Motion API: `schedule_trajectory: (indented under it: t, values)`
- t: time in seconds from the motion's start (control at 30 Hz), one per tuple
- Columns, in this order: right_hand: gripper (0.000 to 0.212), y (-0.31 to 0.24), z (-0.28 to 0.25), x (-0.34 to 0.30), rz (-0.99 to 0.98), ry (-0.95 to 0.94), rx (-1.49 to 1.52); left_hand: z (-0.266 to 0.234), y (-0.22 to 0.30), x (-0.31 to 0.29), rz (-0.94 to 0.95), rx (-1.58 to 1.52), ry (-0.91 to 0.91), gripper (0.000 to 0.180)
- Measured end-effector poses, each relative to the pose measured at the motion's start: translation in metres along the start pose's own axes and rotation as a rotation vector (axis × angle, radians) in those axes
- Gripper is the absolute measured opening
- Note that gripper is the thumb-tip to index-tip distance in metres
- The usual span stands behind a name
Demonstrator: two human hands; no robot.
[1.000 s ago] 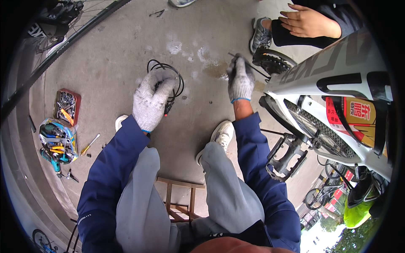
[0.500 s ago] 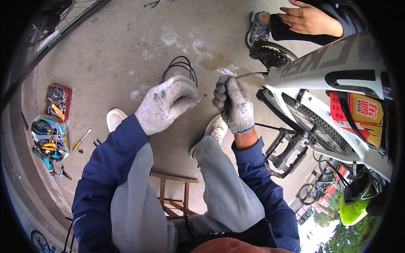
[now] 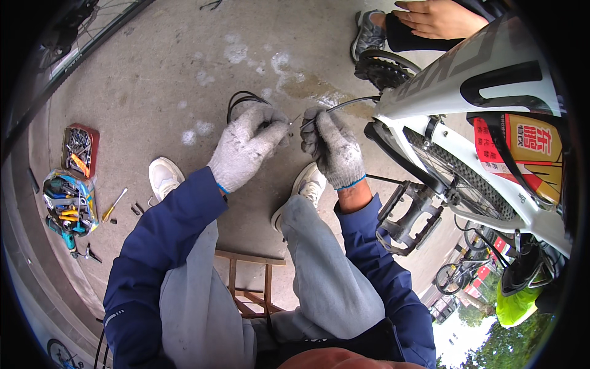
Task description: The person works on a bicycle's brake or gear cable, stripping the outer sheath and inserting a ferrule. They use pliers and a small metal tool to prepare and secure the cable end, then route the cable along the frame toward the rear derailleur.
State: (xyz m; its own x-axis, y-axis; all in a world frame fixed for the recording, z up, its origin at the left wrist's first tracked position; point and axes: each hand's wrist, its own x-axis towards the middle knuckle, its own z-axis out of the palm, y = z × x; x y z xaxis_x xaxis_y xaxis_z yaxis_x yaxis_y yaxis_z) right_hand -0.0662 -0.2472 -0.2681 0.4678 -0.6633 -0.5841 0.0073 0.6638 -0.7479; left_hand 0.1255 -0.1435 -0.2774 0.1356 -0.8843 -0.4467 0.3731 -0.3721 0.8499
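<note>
My left hand (image 3: 246,147), in a dirty white knit glove, is closed in a pinch. A thin wire tip (image 3: 296,119) pokes out past its fingertips toward the right hand. Loops of black cable (image 3: 246,95) arc out beyond the left knuckles; whether they join the wire is hidden by the glove. My right hand (image 3: 335,147), gloved alike, grips a black cable housing (image 3: 353,101) that runs into the white bicycle frame (image 3: 424,92) on the right. A short stub of the housing shows at the right fingers, facing the wire tip, with a small gap between.
Close on my right are the bike's pedal (image 3: 410,218) and chainring (image 3: 384,71). Left on the concrete lie a red tin of small metal parts (image 3: 95,144), a tool bag (image 3: 92,212) and a screwdriver (image 3: 115,205). Another person's hand (image 3: 439,18) is at the upper right.
My left hand has shifted slightly, and the cable loops have moved left with it. My right hand has turned a little, so the housing stub now shows. The view has moved slightly.
</note>
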Motion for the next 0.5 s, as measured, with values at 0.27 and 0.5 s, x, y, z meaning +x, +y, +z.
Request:
schedule_trajectory:
  t: [0.27, 0.5]
  values:
    - [0.035, 0.002, -0.009, 0.000, 0.028, 0.003, -0.099, 0.011, 0.008, 0.002, -0.056, 0.042, -0.009, 0.026]
    - [0.033, 0.002, -0.012, -0.001, 0.044, -0.022, -0.022, 0.014, -0.003, 0.009, 0.003, -0.328, 0.022, 0.026]
